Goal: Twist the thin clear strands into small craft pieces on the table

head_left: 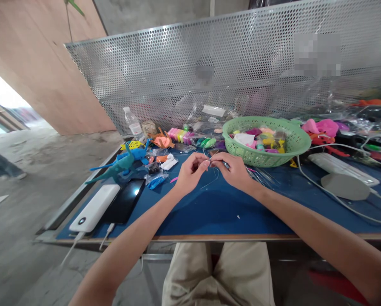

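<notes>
My left hand point(192, 171) and my right hand point(230, 169) meet above the blue table point(206, 208), fingertips pinched close together. Between them runs a thin, pale wire or thread point(216, 176), which loops down below the fingers and up above them. Both hands appear to grip it; a small item at the fingertips is too tiny to make out. Behind my right hand stands a green basket point(263, 159) with colourful soft pieces inside. Several thin metal rods point(262, 176) lie just right of my right hand.
Left lie a white power bank point(95, 208), a black phone point(128, 199), a teal toy dinosaur point(117, 168) and a bottle point(133, 123). A perforated metal panel point(165, 63) stands behind. Right are a grey disc point(345, 186), white cable and pink pieces point(321, 126).
</notes>
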Action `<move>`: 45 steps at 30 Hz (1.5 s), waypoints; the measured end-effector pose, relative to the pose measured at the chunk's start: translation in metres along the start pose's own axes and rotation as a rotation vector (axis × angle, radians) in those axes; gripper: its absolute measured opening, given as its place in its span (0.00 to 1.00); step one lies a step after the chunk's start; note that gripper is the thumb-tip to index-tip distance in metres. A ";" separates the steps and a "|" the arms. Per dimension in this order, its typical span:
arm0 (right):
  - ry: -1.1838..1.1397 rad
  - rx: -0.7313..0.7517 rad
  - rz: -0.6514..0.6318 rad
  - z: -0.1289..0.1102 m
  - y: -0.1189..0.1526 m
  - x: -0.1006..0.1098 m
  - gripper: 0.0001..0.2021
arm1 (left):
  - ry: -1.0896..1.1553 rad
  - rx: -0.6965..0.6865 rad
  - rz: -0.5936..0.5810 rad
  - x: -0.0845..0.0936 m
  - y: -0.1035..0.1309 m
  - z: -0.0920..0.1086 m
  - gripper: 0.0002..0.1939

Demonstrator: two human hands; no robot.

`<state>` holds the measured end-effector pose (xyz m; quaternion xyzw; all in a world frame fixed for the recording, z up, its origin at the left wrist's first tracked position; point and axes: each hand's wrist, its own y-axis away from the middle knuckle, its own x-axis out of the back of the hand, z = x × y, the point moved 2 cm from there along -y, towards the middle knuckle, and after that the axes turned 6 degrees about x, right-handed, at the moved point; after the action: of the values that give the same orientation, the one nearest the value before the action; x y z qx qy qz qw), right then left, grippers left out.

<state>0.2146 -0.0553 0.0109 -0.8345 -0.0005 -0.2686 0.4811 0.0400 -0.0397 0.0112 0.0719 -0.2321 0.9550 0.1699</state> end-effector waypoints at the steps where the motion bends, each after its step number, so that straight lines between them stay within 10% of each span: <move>1: 0.006 0.009 0.018 0.001 0.001 0.000 0.07 | 0.006 -0.006 -0.003 0.000 0.000 0.000 0.14; 23: 0.045 0.073 0.022 0.001 0.004 -0.004 0.05 | -0.078 -0.088 0.097 0.002 0.000 -0.003 0.12; 45: -0.209 -0.219 0.004 -0.007 0.003 -0.010 0.07 | -0.373 -0.243 0.304 0.007 -0.001 0.006 0.09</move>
<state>0.2037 -0.0600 0.0066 -0.9053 -0.0196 -0.1780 0.3851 0.0342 -0.0394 0.0188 0.1902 -0.3806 0.9049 -0.0136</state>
